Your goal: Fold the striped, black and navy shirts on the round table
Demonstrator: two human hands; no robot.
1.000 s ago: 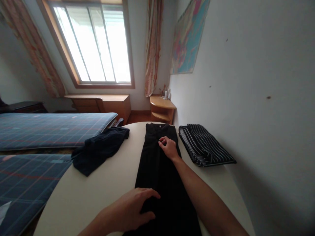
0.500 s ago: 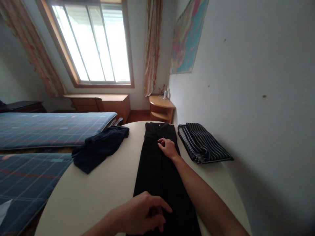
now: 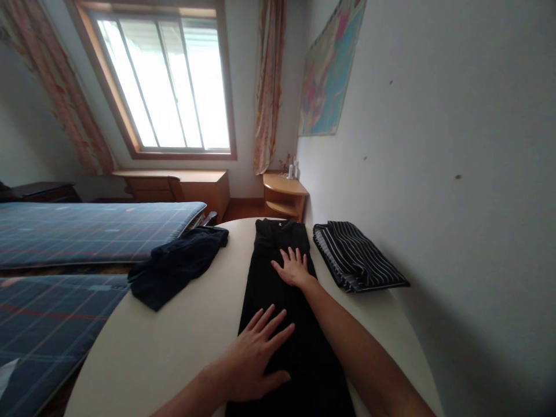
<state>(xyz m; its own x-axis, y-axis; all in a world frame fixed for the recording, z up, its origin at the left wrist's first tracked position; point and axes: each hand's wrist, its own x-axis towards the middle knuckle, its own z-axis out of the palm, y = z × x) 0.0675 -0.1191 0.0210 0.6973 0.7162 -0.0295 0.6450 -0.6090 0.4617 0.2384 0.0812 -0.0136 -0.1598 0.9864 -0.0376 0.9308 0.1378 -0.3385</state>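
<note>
A long black garment (image 3: 278, 301), which looks like trousers folded lengthwise, stretches over the table from its far edge toward me. A small light label shows at its far end. My left hand (image 3: 256, 353) lies with fingers spread on the near part of the garment. Farther along it, my right hand (image 3: 295, 268) rests flat near the upper part, fingers also spread. Neither hand grips anything. To the right is a folded black cloth with white stripes (image 3: 360, 255). On the left, a crumpled dark navy garment (image 3: 178, 263) lies at the table's edge.
The round cream table (image 3: 165, 347) carries the clothes. Beds with blue plaid mattresses (image 3: 95, 231) stand to the left, close to the table. A white wall (image 3: 434, 231) runs along the right. Beyond the table are a wooden corner shelf (image 3: 284, 184) and a desk (image 3: 204, 185).
Both hands have gone from curled fingers to spread, flat ones on the black garment. My left hand has moved slightly forward. The garments have stayed in place.
</note>
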